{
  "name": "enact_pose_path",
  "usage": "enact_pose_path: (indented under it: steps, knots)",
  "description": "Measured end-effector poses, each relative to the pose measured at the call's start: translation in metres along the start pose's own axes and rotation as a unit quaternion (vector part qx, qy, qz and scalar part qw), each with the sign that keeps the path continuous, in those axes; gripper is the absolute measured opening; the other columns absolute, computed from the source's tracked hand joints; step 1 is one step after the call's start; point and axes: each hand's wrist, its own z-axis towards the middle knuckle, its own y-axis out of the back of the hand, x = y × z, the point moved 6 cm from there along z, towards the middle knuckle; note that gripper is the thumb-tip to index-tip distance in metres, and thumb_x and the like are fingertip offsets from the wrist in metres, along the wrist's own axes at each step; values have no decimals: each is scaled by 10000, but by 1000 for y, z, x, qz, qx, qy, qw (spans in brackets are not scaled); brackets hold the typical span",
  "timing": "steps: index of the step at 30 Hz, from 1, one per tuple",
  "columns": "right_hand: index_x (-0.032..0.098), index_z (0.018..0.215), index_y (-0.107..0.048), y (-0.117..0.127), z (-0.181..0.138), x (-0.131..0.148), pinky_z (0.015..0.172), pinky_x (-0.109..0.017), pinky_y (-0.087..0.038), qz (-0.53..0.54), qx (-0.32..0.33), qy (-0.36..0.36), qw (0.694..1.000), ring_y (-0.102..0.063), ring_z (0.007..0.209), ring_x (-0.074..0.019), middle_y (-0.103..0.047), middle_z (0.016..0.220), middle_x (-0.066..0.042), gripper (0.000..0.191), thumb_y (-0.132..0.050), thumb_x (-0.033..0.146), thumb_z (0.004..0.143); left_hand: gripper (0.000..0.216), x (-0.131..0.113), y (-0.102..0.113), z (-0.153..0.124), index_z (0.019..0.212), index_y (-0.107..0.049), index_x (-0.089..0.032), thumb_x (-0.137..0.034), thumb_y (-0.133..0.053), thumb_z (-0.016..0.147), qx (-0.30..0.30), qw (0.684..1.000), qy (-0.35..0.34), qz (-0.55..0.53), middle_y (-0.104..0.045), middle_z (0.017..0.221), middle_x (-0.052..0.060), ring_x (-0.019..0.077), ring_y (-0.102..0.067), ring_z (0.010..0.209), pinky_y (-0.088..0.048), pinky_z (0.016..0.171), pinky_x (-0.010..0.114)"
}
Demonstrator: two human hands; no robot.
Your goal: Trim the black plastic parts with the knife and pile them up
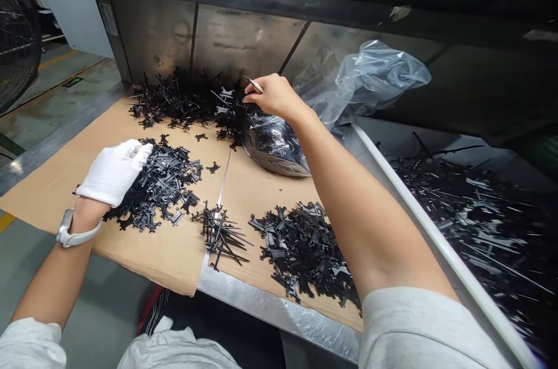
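Note:
My left hand (114, 170), in a white glove, is over the left edge of a heap of small black plastic parts (168, 180). Its fingers are curled together, and whatever they may hold is hidden. Bare and raised near the back, my right hand (276, 95) grips a slim pen-like tool with a pointed tip (253, 85), which points up and left. Just below and left of that hand lies a dark pile of black parts still on thin sprues (183, 99). A clear plastic bag with black contents (276, 145) sits under my right wrist.
Brown cardboard (178, 258) covers the metal-edged table. Thin black sprue sticks (221, 235) lie near the front, beside another heap of black parts (300, 247). On the right, a white-rimmed bin (418, 241) holds black scraps. A metal panel (244, 38) rises behind.

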Motion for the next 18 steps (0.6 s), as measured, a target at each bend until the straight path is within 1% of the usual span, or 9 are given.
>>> enact_pose_path:
  steps: [3,5,8,11,12,14,15,16,18]
  knots:
    - [106,903,-726,9,-4,2,801,-380,-460,-8,-4,-5,1000,-606,818,-217,-686,810,-71,119,-702,131,789,412,-3,-4,-1,842,-606,-264,-557,-333,939,15,1000,-17,4,-729,900,57,265,-653,804,-396,702,331]
    - [117,869,-736,12,-8,3,787,-375,-456,-24,10,-14,1000,-603,798,-213,-676,770,-59,92,-706,112,782,405,-4,-5,-1,881,-632,-262,-540,-344,939,23,999,-28,-4,-733,922,62,272,-661,838,-424,732,336]
    - [127,857,-748,12,-16,10,772,-368,-445,-41,40,-18,998,-590,759,-197,-660,728,-42,89,-704,104,783,354,-20,-6,7,972,-665,-236,-446,-381,949,9,997,-63,-39,-731,986,74,263,-661,915,-461,820,345]
    - [130,869,-751,5,-29,24,762,-353,-433,-40,79,-19,996,-579,732,-179,-645,710,-30,98,-698,113,787,345,-62,-14,27,1148,-645,-172,-370,-442,951,-35,985,-131,-107,-692,1178,108,241,-634,1070,-458,958,346]
    - [133,848,-748,1,-34,28,756,-345,-428,-33,100,-22,994,-572,718,-173,-633,691,-21,86,-700,115,779,397,-81,-22,36,1234,-605,-145,-386,-478,945,-29,978,-155,-139,-664,1248,124,231,-622,1108,-456,982,335]
    - [141,785,-732,-5,-44,35,738,-325,-412,14,133,-38,990,-550,692,-156,-603,652,-1,47,-703,115,759,478,-116,-45,53,1327,-534,-118,-396,-523,938,22,968,-188,-166,-620,1325,145,223,-602,1158,-450,1001,317]
    - [145,749,-716,-7,-50,36,725,-314,-403,46,141,-49,988,-535,679,-146,-590,639,8,36,-702,112,749,419,-130,-58,60,1305,-550,-122,-348,-492,956,55,967,-191,-157,-634,1299,144,221,-603,1158,-450,993,313]
    - [147,713,-696,-7,-55,35,707,-302,-393,75,143,-62,985,-517,662,-135,-577,628,15,51,-699,103,738,354,-141,-69,67,1238,-593,-118,-301,-478,959,74,968,-186,-153,-673,1219,150,230,-627,1108,-461,967,324]
    - [148,672,-652,-5,-66,27,653,-280,-372,117,136,-91,980,-469,610,-109,-540,602,30,92,-684,86,732,261,-153,-88,73,1075,-667,-133,-293,-515,935,110,965,-188,-148,-722,1054,139,248,-662,999,-482,904,336]
